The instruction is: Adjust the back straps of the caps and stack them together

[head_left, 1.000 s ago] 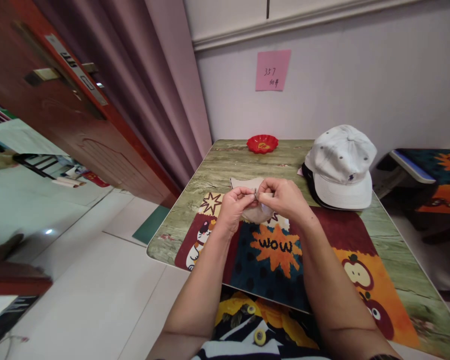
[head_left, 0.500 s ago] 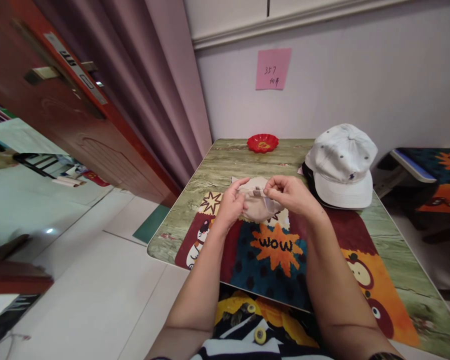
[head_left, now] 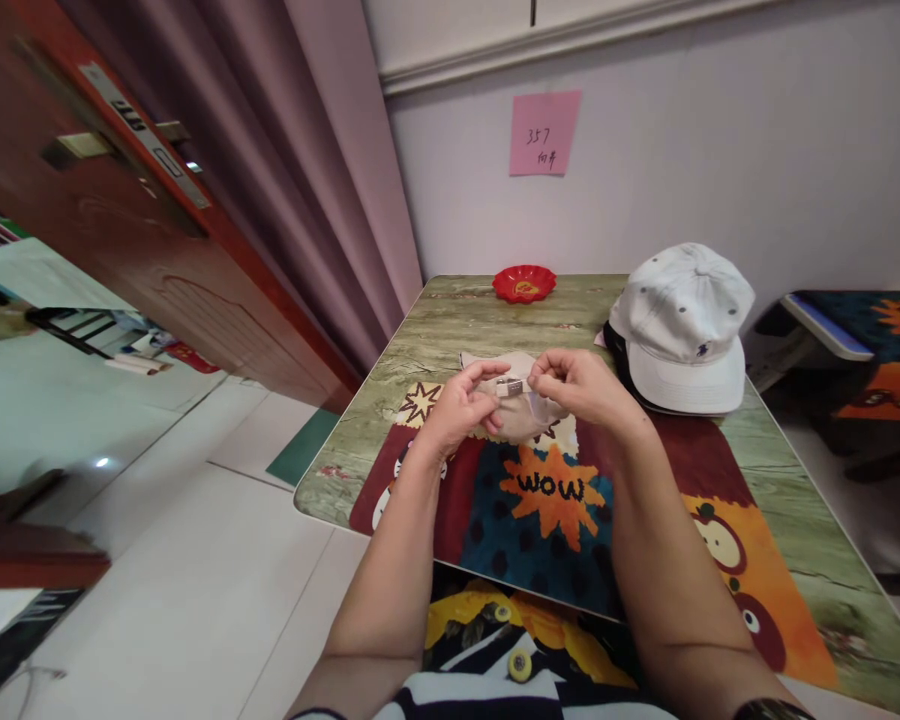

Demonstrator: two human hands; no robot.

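A pale beige cap (head_left: 516, 424) lies on the printed mat in front of me, its back strap and small metal buckle (head_left: 509, 387) facing up. The strap's right side is pinched between the thumb and fingers of my right hand (head_left: 581, 388). On the other side, my left hand (head_left: 461, 405) curls round the strap's left part, thumb below and index finger above, close to the buckle. Its fingertips' exact contact is hard to see. To the right of my right hand sits a stack of caps, a white cap (head_left: 686, 310) on top and a dark one partly showing under it.
A red scalloped dish (head_left: 524, 284) stands near the table's back edge. The mat (head_left: 487, 540) covers the table's front part. A wooden door (head_left: 217, 300) and a mauve curtain (head_left: 322, 150) are at the left. Behind the table, a pink note (head_left: 545, 133) is stuck on the wall.
My left hand has shifted slightly left and its fingers have moved off the strap's middle, so the buckle shows more plainly. My right hand keeps its pinch.
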